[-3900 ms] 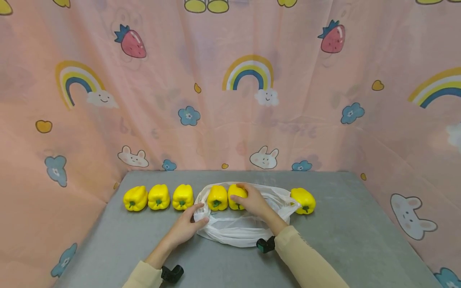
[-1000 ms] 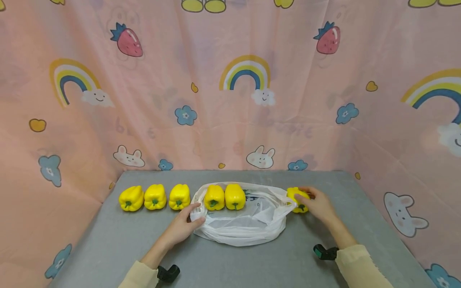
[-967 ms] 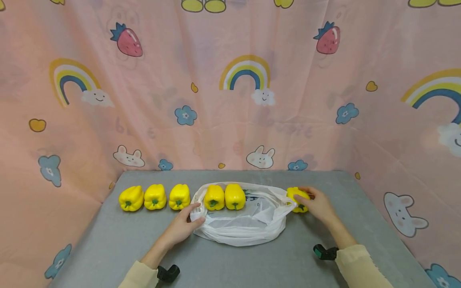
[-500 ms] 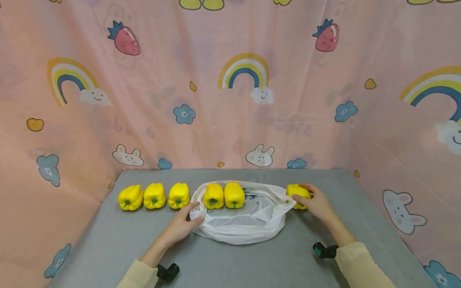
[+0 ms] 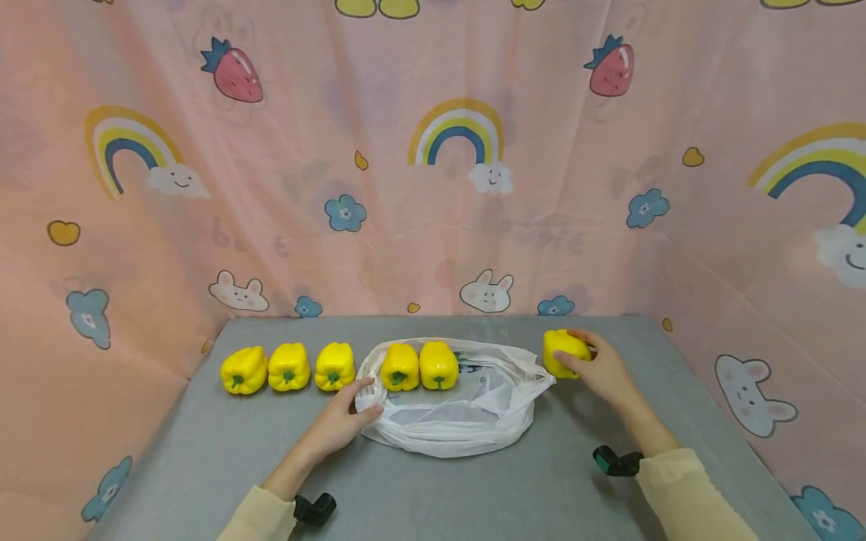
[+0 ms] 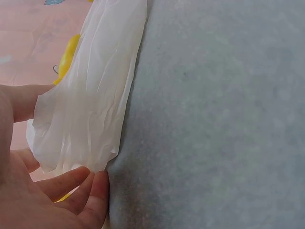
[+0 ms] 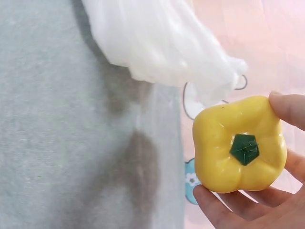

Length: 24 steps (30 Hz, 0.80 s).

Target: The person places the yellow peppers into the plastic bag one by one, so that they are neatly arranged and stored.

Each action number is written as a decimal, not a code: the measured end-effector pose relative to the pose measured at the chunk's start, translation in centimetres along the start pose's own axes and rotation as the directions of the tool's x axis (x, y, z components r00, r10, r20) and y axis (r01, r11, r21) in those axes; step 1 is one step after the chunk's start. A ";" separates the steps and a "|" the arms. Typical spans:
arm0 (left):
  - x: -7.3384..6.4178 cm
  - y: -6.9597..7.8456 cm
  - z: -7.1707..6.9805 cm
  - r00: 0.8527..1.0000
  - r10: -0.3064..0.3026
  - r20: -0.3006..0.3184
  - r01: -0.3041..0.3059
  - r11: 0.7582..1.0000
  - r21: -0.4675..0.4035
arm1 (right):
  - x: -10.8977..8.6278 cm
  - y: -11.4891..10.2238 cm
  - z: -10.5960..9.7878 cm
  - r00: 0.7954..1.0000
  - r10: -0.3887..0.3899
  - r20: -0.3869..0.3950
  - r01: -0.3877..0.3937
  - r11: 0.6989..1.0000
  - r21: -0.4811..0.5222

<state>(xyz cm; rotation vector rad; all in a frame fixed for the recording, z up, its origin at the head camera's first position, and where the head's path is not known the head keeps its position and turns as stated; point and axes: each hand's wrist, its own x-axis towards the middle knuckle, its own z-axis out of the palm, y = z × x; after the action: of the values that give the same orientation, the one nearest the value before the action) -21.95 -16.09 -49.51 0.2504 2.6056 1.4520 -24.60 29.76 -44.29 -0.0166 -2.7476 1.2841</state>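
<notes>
My right hand (image 5: 607, 373) holds a yellow bell pepper (image 5: 560, 352) between thumb and fingers, just beyond the right end of a white plastic bag (image 5: 449, 443). In the right wrist view this pepper (image 7: 214, 148) shows its green stem end, raised over the table. At the bag's left edge my left hand (image 5: 338, 422) grips the rim. The left wrist view shows the left fingers (image 6: 97, 191) curled against the gathered plastic. Two yellow bell peppers, one (image 5: 400, 368) beside the other (image 5: 439, 367), sit within the bag's wide mouth at its left part.
To the left of the bag, three more yellow bell peppers (image 5: 289, 368) stand in a row on the grey table (image 5: 433, 503). A pink patterned curtain (image 5: 304, 248) rises behind the table and along both sides.
Earlier the right hand was at the right-hand pepper in the bag. It then moved right, took hold of the pepper outside and lifted it. The left hand stays at the bag's rim.
</notes>
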 end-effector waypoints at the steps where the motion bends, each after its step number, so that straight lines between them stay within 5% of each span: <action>1: 0.0 0.0 0.0 1.000 0.000 0.000 0.000 1.000 -0.001 | 0.0 -0.2 -0.2 1.000 -0.002 -0.001 0.002 1.000 0.001; 24: 0.0 -0.1 -0.1 1.000 -0.005 0.008 0.005 1.000 -0.014 | -0.8 -5.0 -0.7 0.998 -0.057 -0.030 0.058 0.997 0.047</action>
<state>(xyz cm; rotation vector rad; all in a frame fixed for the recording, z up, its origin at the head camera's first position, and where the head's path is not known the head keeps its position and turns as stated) -21.97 -16.20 -49.60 0.2477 2.5869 1.4645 -23.58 27.01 -40.10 0.0471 -2.6728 1.3234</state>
